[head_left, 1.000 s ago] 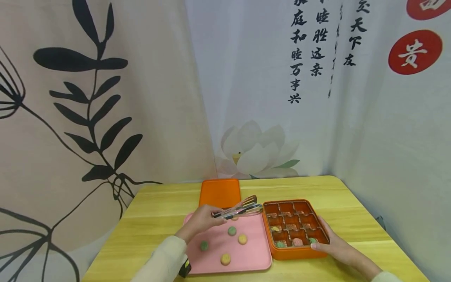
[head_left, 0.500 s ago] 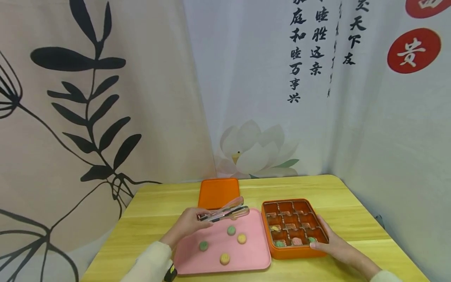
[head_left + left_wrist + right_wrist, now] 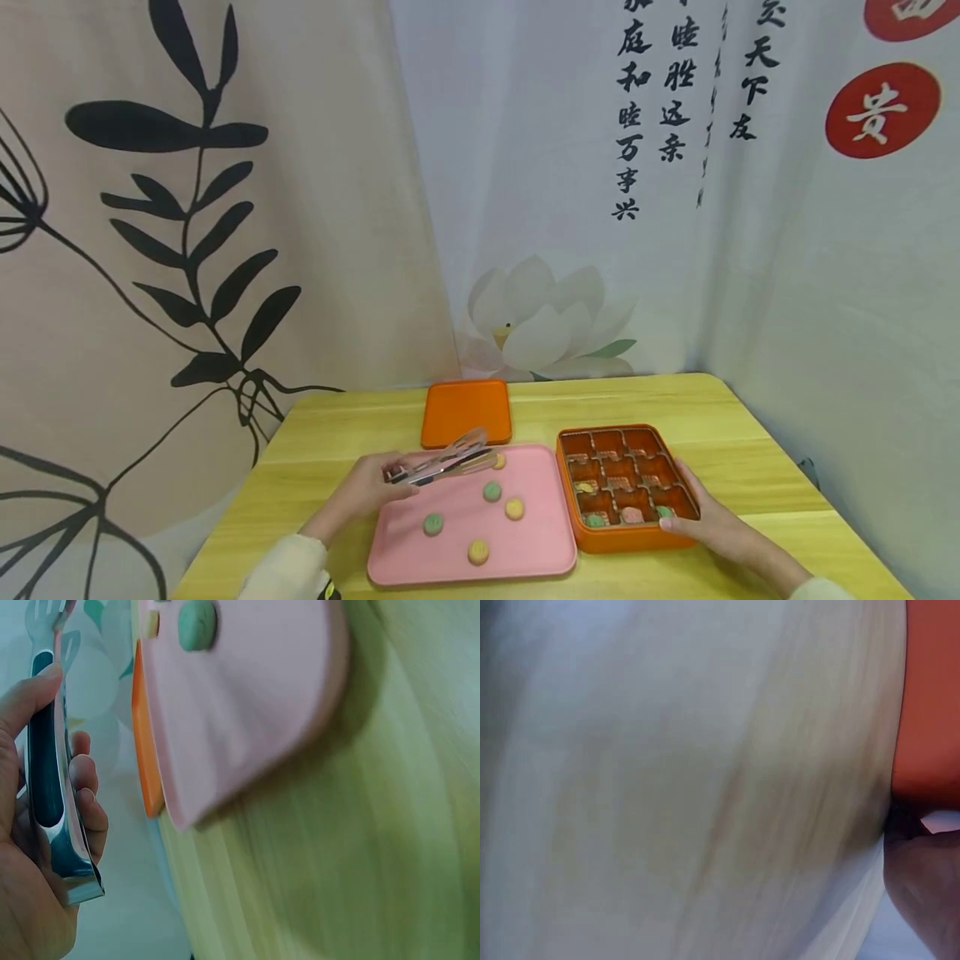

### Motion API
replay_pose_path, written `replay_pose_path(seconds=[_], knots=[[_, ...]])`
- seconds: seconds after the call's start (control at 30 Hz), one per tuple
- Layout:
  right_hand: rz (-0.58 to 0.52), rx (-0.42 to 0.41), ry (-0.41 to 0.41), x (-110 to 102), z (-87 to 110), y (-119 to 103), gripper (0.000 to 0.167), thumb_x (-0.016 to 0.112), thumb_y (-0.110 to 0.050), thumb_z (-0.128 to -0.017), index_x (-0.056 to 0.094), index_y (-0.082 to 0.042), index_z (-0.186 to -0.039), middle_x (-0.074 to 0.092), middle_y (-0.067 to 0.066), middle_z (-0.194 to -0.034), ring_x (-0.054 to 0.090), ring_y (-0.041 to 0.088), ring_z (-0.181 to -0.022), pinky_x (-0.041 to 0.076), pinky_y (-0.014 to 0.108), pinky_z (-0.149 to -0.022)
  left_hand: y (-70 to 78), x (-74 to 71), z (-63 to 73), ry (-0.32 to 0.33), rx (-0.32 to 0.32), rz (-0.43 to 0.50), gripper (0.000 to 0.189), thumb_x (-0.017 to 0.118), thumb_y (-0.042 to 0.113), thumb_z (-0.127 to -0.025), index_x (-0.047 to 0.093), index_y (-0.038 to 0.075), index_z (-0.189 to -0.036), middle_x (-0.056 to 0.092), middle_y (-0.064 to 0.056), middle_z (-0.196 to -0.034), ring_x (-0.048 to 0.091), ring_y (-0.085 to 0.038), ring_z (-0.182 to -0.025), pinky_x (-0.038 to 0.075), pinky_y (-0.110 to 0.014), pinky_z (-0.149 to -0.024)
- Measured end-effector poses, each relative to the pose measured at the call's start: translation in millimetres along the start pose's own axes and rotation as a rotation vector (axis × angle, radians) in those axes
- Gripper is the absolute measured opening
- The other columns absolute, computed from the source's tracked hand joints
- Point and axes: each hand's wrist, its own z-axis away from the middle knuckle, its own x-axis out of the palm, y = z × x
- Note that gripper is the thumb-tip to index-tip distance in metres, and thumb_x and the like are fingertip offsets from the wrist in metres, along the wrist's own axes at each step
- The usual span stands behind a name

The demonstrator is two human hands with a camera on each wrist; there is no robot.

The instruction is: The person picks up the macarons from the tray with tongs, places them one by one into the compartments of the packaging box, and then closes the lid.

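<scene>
My left hand point(image 3: 367, 487) holds metal tongs point(image 3: 450, 462) by their black-inset handles above the left back part of a pink tray point(image 3: 536, 546). The slotted tong tips stand apart, with nothing seen between them. On the tray lie several small round cookies, among them a green cookie point(image 3: 432, 524) and a yellow cookie point(image 3: 477, 551). My right hand point(image 3: 720, 521) grips the right side of an orange box point(image 3: 637, 542), thumb at its near right corner. Inside its divided insert, the near row holds green, pink point(image 3: 632, 515) and green pieces; a yellow piece point(image 3: 586, 487) sits behind the left one.
An orange lid point(image 3: 467, 410) lies flat behind the tray. All of it rests on a yellow wood-grain table point(image 3: 330, 433), with a printed curtain point(image 3: 360, 208) rising along its back and right edges.
My left hand has moved left and slightly toward me with the tongs, away from the box and over the tray's left back part. The right hand keeps its hold on the box.
</scene>
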Motion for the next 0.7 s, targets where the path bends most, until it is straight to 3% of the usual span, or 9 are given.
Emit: replay_pose_path(seconds=[0.27,0.47,0.7], knots=[[0.002,0.015,0.000,-0.2,0.0,-0.4,0.100,0.061,-0.025,-0.099,-0.021,-0.009,-0.154,-0.012,0.034,-0.157,0.014,0.057,-0.140,0.025,0.067,-0.106,-26.1,-15.4,20.6,-0.014,-0.014,0.004,0.029,0.084,0.023,-0.079,0.071,0.009,-0.100,0.062,0.001,-0.081,0.052,-0.014,-0.069,0.045,-0.025,-0.057],[0.019,0.023,0.003,-0.4,-1.6,-1.2,0.101,0.061,-0.027,-0.099,-0.021,-0.009,-0.155,-0.013,0.034,-0.157,0.010,0.058,-0.140,0.023,0.070,-0.105,-41.2,-24.4,36.8,-0.014,0.004,-0.014,0.023,0.084,0.020,-0.078,0.071,0.012,-0.095,0.061,0.002,-0.078,0.051,-0.010,-0.066,0.044,-0.024,-0.056],[0.002,0.002,-0.006,-1.1,-2.7,2.0,0.099,0.060,-0.024,-0.099,-0.021,-0.007,-0.154,-0.011,0.034,-0.157,0.020,0.056,-0.139,0.031,0.061,-0.106,-51.2,-31.0,52.1,-0.066,-0.005,0.002,0.021,0.083,0.022,-0.079,0.070,0.012,-0.093,0.060,0.002,-0.079,0.050,-0.009,-0.069,0.042,-0.025,-0.058]])
